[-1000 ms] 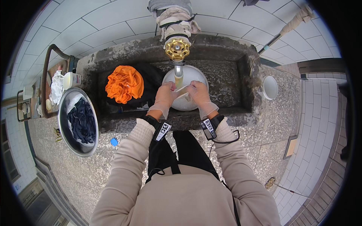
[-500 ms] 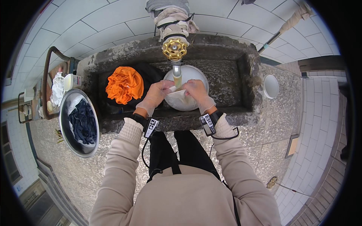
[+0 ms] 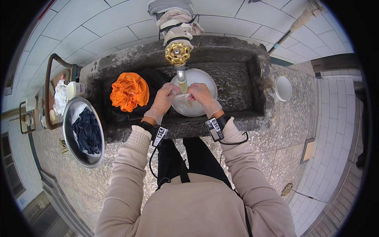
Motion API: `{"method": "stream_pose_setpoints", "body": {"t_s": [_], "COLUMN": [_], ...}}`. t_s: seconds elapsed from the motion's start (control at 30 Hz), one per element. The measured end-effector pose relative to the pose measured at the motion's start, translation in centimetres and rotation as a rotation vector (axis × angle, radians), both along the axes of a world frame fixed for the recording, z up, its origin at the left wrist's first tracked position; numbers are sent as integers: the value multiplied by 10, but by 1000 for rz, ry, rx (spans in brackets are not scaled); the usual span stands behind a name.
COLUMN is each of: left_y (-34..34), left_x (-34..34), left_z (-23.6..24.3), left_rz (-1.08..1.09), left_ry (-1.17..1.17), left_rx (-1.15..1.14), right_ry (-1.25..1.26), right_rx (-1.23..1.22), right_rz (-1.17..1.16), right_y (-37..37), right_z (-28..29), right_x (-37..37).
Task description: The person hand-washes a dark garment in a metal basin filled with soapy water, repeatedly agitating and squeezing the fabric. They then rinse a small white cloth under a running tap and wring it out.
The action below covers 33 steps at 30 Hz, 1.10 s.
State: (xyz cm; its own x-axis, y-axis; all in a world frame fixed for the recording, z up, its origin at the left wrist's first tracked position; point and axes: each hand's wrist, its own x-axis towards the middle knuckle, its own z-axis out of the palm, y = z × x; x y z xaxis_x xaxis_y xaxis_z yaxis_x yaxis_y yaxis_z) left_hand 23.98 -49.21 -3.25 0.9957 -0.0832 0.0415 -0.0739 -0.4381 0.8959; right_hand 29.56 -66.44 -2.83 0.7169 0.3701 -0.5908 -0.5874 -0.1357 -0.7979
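Both my hands wear thin clear gloves and meet over a white round basin [image 3: 206, 77] in the stone sink. A small piece of white cloth [image 3: 182, 98] is stretched between them, just below the tap's spout [image 3: 181, 76]. My left hand [image 3: 162, 99] pinches its left side, and my right hand [image 3: 204, 97] grips the right side with fingers curled in. Part of the cloth is hidden by my fingers. Above the spout sits a gold handwheel [image 3: 177, 53]. Left of the basin, a bunched orange cloth [image 3: 129, 91] lies beside black fabric [image 3: 157, 77].
The stone sink's thick wall [image 3: 260, 79] surrounds the basin. At left stands a metal bowl [image 3: 100, 148] holding dark blue cloth [image 3: 87, 132], near a lidded plastic tub [image 3: 75, 90] and white fabric [image 3: 60, 98]. A white bucket [image 3: 283, 88] is right of the sink.
The white cloth's hanging part looks smaller and more gathered between my hands. My right hand has turned slightly, its fingers curled further in. The view has shifted a little.
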Motion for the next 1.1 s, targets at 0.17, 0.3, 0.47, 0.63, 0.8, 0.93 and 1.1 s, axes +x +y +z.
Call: {"method": "stream_pose_setpoints", "body": {"t_s": [0.17, 0.3, 0.47, 0.63, 0.8, 0.93, 1.1], "left_y": [1, 3, -5, -17, -12, -10, -14], "left_x": [-1, 2, 0, -6, -4, 1, 9], "left_z": [-10, -8, 2, 0, -6, -4, 0], "left_rz": [-93, -108, -48, -12, 42, 132, 126], "left_ry": [163, 295, 437, 188, 167, 328, 303], "left_rx": [-170, -273, -283, -51, -69, -64, 61], "right_ry": [-35, -10, 84, 131, -179, -137, 46], "right_rx": [-76, -77, 77, 108, -162, -20, 103], "right_rz": [-1, -61, -218, -300, -29, -1, -78], "right_y": [-1, 0, 6, 6, 0, -1, -1], "right_z": [-1, -4, -7, -7, -10, -12, -12], "right_x": [0, 0, -9, -17, -7, 3, 8]}}
